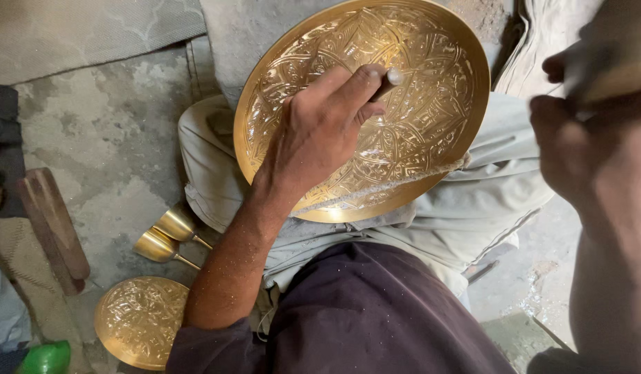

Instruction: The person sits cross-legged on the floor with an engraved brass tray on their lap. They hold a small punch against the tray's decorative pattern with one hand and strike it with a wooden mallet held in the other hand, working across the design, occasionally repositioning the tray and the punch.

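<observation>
Left hand [320,131] clamped on a punch [388,82], tip against the brass plate [431,118] resting on the lap. Right hand [598,138] blurred, raised right of the plate; grip indeterminable.

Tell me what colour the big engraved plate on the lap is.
Shiny gold plate, engraved all over; head view.

The big round brass plate [404,76] rests tilted on my lap, its face up toward me, covered in fine engraved floral and star patterns inside a smooth plain rim. A thin metal punch [388,82] stands on its centre, pinched between my fingers [355,86], its pale blunt top showing.
</observation>
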Motion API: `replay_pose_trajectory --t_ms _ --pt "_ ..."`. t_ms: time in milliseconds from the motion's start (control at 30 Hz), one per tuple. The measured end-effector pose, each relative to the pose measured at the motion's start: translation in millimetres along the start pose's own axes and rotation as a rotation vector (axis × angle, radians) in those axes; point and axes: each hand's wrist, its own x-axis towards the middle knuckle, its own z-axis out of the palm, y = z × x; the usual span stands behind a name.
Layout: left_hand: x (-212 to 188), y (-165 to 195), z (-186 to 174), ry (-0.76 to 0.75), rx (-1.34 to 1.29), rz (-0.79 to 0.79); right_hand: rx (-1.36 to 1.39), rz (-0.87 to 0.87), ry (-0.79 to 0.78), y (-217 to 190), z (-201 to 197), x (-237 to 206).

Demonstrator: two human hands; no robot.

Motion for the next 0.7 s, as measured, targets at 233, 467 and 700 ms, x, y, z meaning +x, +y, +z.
replay_pose_trajectory --t_ms 233,467,700 --pt "1.7 1.6 -2.8 -0.005 -0.03 0.0 -0.452 -0.097 0.06 -14.0 -3.0 1.7" --pt "7.5 14.2 -13.6 0.004 -0.009 -0.076 0.163 0.054 0.183 -28.5 -11.8 12.4" --pt "9.9 30.4 -28.8 0.06 -0.054 -0.07 -0.006 0.204 0.159 -74.9 -29.2 28.1"
